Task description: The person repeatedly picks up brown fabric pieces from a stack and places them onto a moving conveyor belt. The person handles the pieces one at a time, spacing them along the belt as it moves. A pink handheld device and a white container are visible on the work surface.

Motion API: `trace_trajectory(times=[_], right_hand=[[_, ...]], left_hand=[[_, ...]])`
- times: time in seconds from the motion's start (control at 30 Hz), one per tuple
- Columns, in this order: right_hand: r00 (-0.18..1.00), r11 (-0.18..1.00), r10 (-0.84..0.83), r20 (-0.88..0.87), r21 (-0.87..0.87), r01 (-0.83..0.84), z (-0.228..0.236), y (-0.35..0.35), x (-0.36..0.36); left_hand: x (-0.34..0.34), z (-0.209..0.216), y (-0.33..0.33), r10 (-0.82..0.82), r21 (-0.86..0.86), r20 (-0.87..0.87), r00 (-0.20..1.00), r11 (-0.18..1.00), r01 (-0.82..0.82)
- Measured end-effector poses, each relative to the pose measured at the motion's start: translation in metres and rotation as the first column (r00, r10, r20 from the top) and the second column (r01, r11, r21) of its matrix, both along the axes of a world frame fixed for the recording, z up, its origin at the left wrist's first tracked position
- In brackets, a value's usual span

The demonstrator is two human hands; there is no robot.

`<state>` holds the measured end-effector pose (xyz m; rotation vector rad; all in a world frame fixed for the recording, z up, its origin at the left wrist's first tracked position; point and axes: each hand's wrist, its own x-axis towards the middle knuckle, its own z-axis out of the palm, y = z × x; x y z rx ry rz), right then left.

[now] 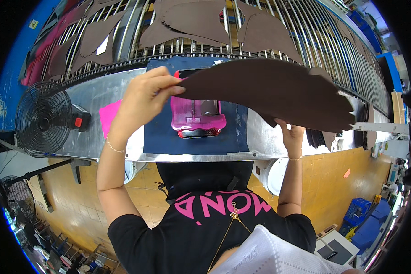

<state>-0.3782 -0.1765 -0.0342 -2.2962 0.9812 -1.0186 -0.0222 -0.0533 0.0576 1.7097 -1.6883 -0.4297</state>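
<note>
A large dark brown leather piece is stretched out in the air above the metal table, between my two hands. My left hand pinches its narrow left end between thumb and fingers. Under its lower edge, toward the right, my right hand grips it; most of those fingers are hidden behind the leather. Below the leather, a pink tray-like device stands on a dark blue mat, its far part covered by the piece.
Behind the table runs a rack of metal bars carrying several brown leather pieces. A black wire fan stands at the left, near a pink sheet. More dark pieces lie at the table's right. White buckets sit below its front edge.
</note>
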Motion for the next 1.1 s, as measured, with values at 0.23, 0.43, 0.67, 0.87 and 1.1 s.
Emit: trace_trajectory(times=[0.23,0.43,0.67,0.87,1.1], right_hand=[[0.977,0.946,-0.212,-0.035,0.242,0.214,0.041,-0.002,-0.099],[0.943,0.938,-0.306,0.134,0.213,0.274,0.046,-0.032,-0.092],[0.842,0.901,-0.413,0.347,0.292,0.322,0.09,-0.073,-0.045],[0.787,0.884,-0.336,0.518,0.461,0.073,0.069,-0.108,0.009],[0.513,0.722,-0.385,0.767,0.596,-0.35,0.018,-0.158,0.08]], left_hand=[[-0.052,0.004,-0.046,-0.245,-0.077,0.198,0.949,0.961,0.264],[-0.06,0.046,-0.132,-0.291,-0.379,0.173,0.941,0.862,0.336],[-0.072,0.133,-0.203,0.032,-0.592,0.514,0.857,0.737,0.327],[-0.062,0.147,-0.241,0.26,-0.678,0.64,0.723,0.634,0.371],[-0.036,0.143,-0.219,0.196,-0.758,0.414,0.889,0.615,0.218]])
